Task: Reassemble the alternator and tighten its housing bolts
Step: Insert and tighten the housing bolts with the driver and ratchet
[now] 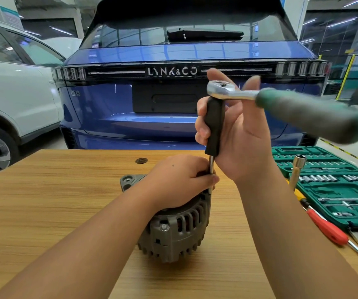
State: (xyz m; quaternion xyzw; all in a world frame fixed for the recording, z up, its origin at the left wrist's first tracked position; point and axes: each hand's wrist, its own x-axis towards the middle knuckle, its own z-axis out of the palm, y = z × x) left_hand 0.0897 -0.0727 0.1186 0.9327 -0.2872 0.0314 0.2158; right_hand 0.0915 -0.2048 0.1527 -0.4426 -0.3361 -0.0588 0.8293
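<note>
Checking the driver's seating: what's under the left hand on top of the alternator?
The left hand rests on the alternator, fingers pinching the driver's metal shaft. The shaft runs down at the housing's edge. Its tip and any bolt beneath are covered.

I am working in a car workshop or service garage. A blue car [186, 87] is standing tail-on just beyond my wooden table [55, 190], and a white car [11, 87] is sitting beside it on the left. A green socket set case [329, 184] is lying open on the table's right side, with a red-handled screwdriver [327, 227] lying near it. Strip lights are glowing overhead.
</note>
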